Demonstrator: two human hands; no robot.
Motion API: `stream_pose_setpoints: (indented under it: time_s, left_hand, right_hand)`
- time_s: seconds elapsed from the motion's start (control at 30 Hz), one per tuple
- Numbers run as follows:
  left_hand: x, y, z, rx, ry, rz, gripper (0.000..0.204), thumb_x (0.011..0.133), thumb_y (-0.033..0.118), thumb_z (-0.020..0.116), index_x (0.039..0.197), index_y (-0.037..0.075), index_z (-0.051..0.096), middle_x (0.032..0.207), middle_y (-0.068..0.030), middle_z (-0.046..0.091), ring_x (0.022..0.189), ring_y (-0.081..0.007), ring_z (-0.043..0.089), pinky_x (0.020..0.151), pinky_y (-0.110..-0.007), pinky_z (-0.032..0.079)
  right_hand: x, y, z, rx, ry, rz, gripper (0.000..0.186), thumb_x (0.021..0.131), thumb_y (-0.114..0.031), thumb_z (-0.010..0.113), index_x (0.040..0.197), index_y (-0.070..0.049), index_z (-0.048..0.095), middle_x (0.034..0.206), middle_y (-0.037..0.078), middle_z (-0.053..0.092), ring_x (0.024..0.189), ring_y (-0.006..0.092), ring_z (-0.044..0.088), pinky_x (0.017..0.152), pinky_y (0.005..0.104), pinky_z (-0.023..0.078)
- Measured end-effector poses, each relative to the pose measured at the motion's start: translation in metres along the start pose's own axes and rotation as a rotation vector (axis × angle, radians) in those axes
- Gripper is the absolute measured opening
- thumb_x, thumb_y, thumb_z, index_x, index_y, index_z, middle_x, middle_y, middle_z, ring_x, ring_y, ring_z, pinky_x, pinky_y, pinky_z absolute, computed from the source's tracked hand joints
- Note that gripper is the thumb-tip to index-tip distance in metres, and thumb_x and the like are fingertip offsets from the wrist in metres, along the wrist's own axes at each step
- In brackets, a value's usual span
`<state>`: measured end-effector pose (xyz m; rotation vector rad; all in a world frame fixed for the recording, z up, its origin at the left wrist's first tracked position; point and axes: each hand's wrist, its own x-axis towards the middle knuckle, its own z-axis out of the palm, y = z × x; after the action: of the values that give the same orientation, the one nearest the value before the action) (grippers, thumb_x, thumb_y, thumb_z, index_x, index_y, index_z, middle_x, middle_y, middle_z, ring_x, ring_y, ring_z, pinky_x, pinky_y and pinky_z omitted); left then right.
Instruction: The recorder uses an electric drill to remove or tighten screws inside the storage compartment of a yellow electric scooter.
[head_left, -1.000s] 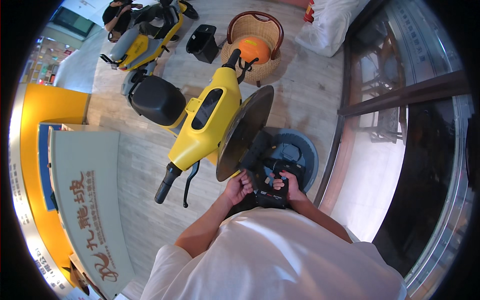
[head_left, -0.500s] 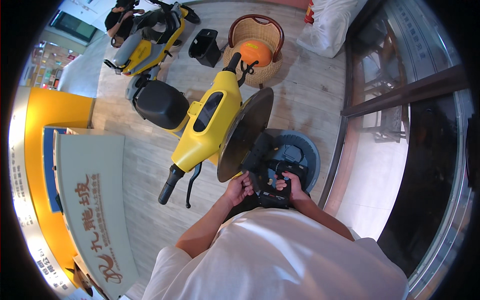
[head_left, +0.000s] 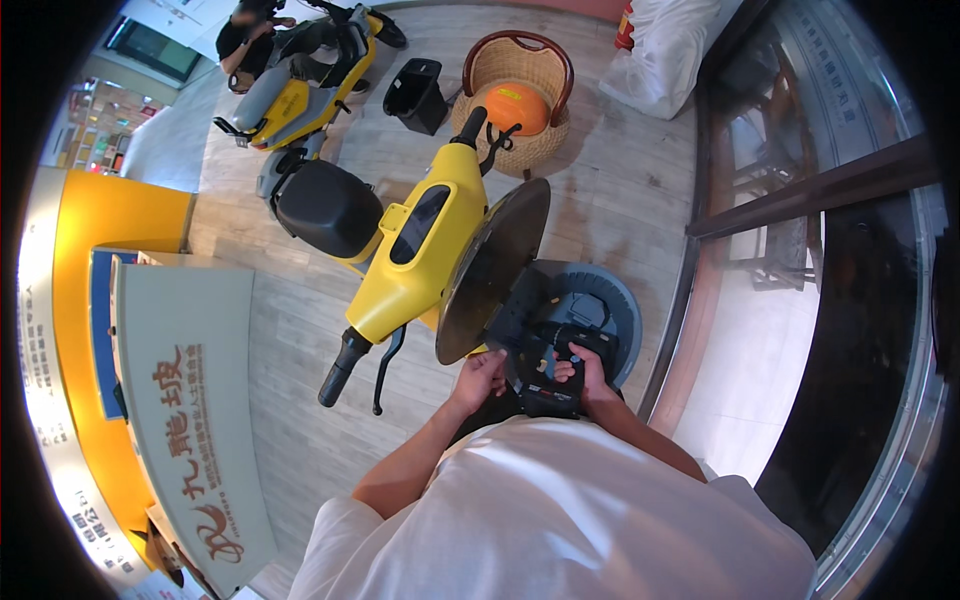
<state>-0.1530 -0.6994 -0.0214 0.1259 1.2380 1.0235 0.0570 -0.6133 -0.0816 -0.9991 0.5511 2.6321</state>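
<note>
My right hand (head_left: 590,375) is wrapped round the handle of a black cordless drill (head_left: 553,398), whose wide battery base hangs low near my shirt. The drill's front end blends into dark parts and is hard to make out. To its left, my left hand (head_left: 482,376) has its fingers curled closed by the lower edge of a dark, tinted curved shield (head_left: 497,270); whatever they pinch, if anything, is hidden. That shield is at the front of a yellow electric scooter (head_left: 420,235) with black handlebar grips and a black seat.
A grey round tub (head_left: 625,310) sits beyond the drill. Farther off are a wicker chair (head_left: 540,150) with an orange cushion, a black bin (head_left: 417,97) and another yellow scooter (head_left: 285,110) with a person crouching beside it. A pale counter (head_left: 190,310) stands left, glass doors (head_left: 740,330) right.
The whole view has shifted slightly. My left fingers have turned a little beside the shield's lower edge; the right hand keeps its hold on the drill.
</note>
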Motion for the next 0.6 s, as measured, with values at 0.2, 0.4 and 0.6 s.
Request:
stream_pose_setpoints:
  time_s: [0.2, 0.4, 0.6]
  left_hand:
    - [-0.008, 0.011, 0.015, 0.568, 0.029, 0.274, 0.039, 0.093, 0.026, 0.049, 0.059, 0.008, 0.044, 0.051, 0.0019, 0.042, 0.044, -0.0065, 0.036, 0.041, -0.024, 0.03]
    - [-0.008, 0.013, 0.018, 0.781, 0.094, 0.415, 0.037, 0.092, 0.024, 0.05, 0.062, 0.002, 0.047, 0.05, -0.0015, 0.043, 0.048, -0.0097, 0.035, 0.045, -0.028, 0.032]
    - [-0.012, 0.018, 0.023, 0.893, 0.146, 0.489, 0.034, 0.091, 0.02, 0.05, 0.065, -0.001, 0.049, 0.051, -0.0119, 0.042, 0.048, -0.0155, 0.037, 0.048, -0.033, 0.035]
  right_hand:
    - [-0.002, -0.001, -0.001, 0.052, 0.014, 0.036, 0.028, 0.084, -0.032, 0.053, 0.087, -0.005, 0.05, 0.058, -0.002, 0.042, 0.05, 0.0088, 0.042, 0.053, 0.0234, 0.035]
    - [0.004, -0.003, -0.006, 0.014, 0.096, -0.002, 0.027, 0.082, -0.032, 0.057, 0.08, -0.006, 0.05, 0.058, -0.001, 0.043, 0.049, 0.01, 0.043, 0.052, 0.0252, 0.036]
    - [0.001, -0.001, -0.003, 0.038, 0.105, -0.01, 0.027, 0.082, -0.032, 0.057, 0.081, -0.005, 0.05, 0.058, -0.001, 0.043, 0.05, 0.0099, 0.043, 0.053, 0.025, 0.036]
